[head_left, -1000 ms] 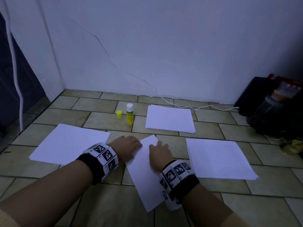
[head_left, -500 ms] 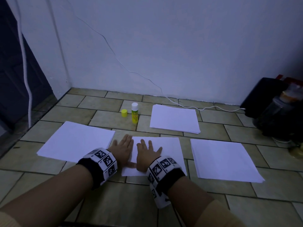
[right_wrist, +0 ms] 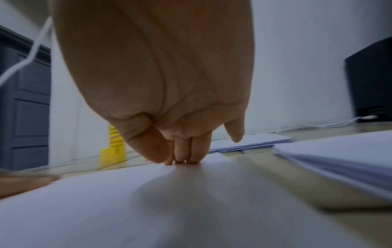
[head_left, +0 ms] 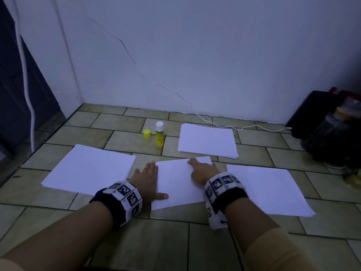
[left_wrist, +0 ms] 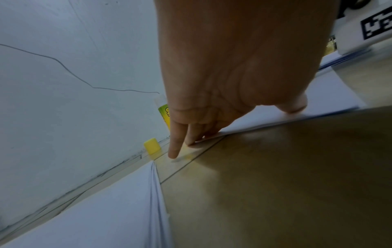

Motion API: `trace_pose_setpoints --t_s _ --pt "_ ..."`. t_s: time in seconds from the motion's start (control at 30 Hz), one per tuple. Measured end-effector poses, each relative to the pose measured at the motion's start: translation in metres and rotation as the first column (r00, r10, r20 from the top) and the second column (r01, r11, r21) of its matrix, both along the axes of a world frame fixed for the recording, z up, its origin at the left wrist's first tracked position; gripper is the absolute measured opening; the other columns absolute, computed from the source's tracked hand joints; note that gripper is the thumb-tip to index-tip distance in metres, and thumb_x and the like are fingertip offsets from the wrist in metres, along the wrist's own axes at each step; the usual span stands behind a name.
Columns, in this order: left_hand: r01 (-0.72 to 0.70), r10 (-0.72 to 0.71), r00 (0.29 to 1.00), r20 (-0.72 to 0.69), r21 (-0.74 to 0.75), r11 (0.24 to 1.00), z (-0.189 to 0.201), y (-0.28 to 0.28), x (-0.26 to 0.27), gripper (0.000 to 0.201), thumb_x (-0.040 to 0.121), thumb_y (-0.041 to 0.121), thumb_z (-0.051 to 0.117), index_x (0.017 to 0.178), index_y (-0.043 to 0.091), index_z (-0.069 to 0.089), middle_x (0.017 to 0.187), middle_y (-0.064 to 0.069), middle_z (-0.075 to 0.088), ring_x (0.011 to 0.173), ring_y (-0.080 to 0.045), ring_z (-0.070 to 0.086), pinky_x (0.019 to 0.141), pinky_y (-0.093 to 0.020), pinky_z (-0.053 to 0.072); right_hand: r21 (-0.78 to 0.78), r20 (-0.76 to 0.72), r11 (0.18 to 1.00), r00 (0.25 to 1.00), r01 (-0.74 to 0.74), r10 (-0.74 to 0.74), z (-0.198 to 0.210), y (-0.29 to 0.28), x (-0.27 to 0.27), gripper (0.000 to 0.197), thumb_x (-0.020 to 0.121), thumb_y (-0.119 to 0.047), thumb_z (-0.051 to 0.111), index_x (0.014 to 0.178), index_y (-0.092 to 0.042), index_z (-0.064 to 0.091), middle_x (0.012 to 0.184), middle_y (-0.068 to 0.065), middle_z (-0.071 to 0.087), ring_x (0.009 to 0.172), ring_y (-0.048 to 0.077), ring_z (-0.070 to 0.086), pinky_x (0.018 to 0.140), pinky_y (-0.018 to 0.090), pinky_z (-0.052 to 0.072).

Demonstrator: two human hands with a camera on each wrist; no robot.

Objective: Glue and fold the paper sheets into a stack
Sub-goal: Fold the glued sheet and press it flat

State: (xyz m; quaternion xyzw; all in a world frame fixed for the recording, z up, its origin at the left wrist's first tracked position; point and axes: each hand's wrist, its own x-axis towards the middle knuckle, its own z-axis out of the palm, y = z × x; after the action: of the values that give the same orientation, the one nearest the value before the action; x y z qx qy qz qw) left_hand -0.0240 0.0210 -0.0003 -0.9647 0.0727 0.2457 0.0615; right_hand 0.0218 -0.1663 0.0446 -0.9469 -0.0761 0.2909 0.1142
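A folded white sheet (head_left: 175, 184) lies on the tiled floor between my hands. My left hand (head_left: 147, 179) lies flat along its left edge, fingers straight, thumb (head_left: 161, 196) on the paper. My right hand (head_left: 202, 171) presses its far right part with straight fingers (right_wrist: 186, 156). White paper stacks lie at the left (head_left: 89, 169), at the right (head_left: 265, 188) and farther back (head_left: 208, 140). A green-yellow glue stick (head_left: 159, 133) stands uncapped behind the sheet, its yellow cap (head_left: 146, 133) just to its left.
A white wall rises just behind the papers, with a thin cable (head_left: 224, 124) running along its foot to dark items (head_left: 330, 124) at the right. A dark door (head_left: 17, 90) and a white hanging cord (head_left: 25, 75) stand at the left.
The sheet has turned from lying lengthwise to lying crosswise. My hands, side by side at its left half a second ago, have spread apart, the right one sliding across to the far right corner.
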Motion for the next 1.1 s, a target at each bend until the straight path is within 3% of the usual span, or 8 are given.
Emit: trace_pose_setpoints --t_s 0.17,0.27,0.37,0.5,0.7,0.9,1.0,1.1 --pt "0.034 -0.034 0.999 -0.003 0.029 0.999 0.003 0.001 -0.001 0.109 0.087 0.071 0.039 0.15 -0.001 -0.01 0.159 -0.016 -0.015 0.149 -0.025 -0.006 0.118 -0.048 0.015 -0.051 0.031 0.992 0.993 0.115 -0.113 -0.006 -0.032 0.019 0.048 0.1 -0.034 0.034 0.146 -0.023 0.025 0.147 0.005 0.042 0.133 0.027 0.041 0.115 0.043 0.02" --pt "0.06 -0.06 0.998 0.01 0.038 0.997 0.009 0.003 -0.001 0.106 0.087 0.071 0.039 0.151 -0.001 -0.006 0.16 -0.015 -0.009 0.149 -0.025 -0.002 0.118 -0.047 0.018 -0.06 0.044 0.991 0.992 0.121 -0.118 -0.011 -0.029 0.021 0.073 0.089 -0.057 0.051 0.146 -0.017 0.027 0.148 0.004 0.04 0.133 0.026 0.041 0.111 0.042 0.031" --pt "0.068 -0.071 0.995 0.07 0.042 0.997 0.021 0.002 0.003 0.092 0.088 0.071 0.035 0.148 0.002 0.024 0.156 -0.015 0.021 0.143 -0.026 0.024 0.114 -0.044 0.023 -0.131 0.106 0.989 0.993 0.073 -0.06 -0.015 -0.019 0.017 0.085 0.078 -0.053 0.07 0.142 -0.013 0.03 0.144 0.007 0.042 0.129 0.027 0.044 0.103 0.042 0.041" --pt "0.131 -0.167 0.971 0.169 0.206 0.97 0.037 -0.011 0.009 0.06 0.098 0.058 0.03 0.12 0.01 0.059 0.126 -0.009 0.056 0.119 -0.025 0.048 0.108 -0.043 0.022 -0.224 0.172 0.974 0.985 0.035 0.004 -0.018 -0.002 0.004 0.065 0.087 -0.033 0.063 0.14 -0.012 0.031 0.149 0.015 0.019 0.14 0.032 0.018 0.105 0.044 0.035" --pt "0.239 -0.231 0.946 0.229 -0.007 0.971 0.026 -0.03 0.012 0.035 0.098 0.022 0.04 0.132 0.013 0.048 0.137 -0.007 0.047 0.12 -0.025 0.049 0.096 -0.036 0.035 -0.118 0.199 0.99 0.979 0.078 -0.054 -0.025 0.029 -0.014 0.044 0.092 -0.017 0.043 0.135 -0.016 0.035 0.138 0.017 0.031 0.13 0.035 0.025 0.098 0.044 0.038" --pt "0.213 -0.207 0.951 0.229 -0.002 0.977 0.037 -0.028 0.009 0.024 0.093 0.026 0.049 0.111 0.016 0.062 0.114 -0.006 0.062 0.108 -0.023 0.056 0.083 -0.03 0.032 -0.012 0.178 0.998 0.982 0.069 -0.066 -0.037 0.056 -0.024 0.053 0.092 -0.032 0.05 0.139 -0.021 0.029 0.147 0.009 0.026 0.137 0.031 0.021 0.103 0.051 0.034" --pt "0.116 -0.105 0.977 0.186 -0.049 0.992 0.031 -0.018 0.011 0.052 0.088 0.043 0.06 0.127 0.011 0.048 0.13 -0.008 0.05 0.121 -0.024 0.047 0.094 -0.034 0.037 0.03 0.192 0.998 0.98 0.051 -0.056 -0.039 0.062 -0.026 0.064 0.088 -0.037 0.061 0.14 -0.018 0.029 0.15 0.004 0.023 0.14 0.027 0.017 0.107 0.05 0.029" --pt "0.046 -0.036 0.993 0.112 -0.089 0.995 0.021 -0.012 0.011 0.085 0.089 0.048 0.059 0.148 0.002 0.02 0.157 -0.012 0.014 0.145 -0.023 0.016 0.11 -0.041 0.031 0.051 0.145 0.999 0.989 -0.005 -0.002 -0.036 0.063 -0.022 0.079 0.085 -0.039 0.067 0.145 -0.016 0.022 0.156 0.002 0.014 0.145 0.026 0.007 0.111 0.052 0.022"
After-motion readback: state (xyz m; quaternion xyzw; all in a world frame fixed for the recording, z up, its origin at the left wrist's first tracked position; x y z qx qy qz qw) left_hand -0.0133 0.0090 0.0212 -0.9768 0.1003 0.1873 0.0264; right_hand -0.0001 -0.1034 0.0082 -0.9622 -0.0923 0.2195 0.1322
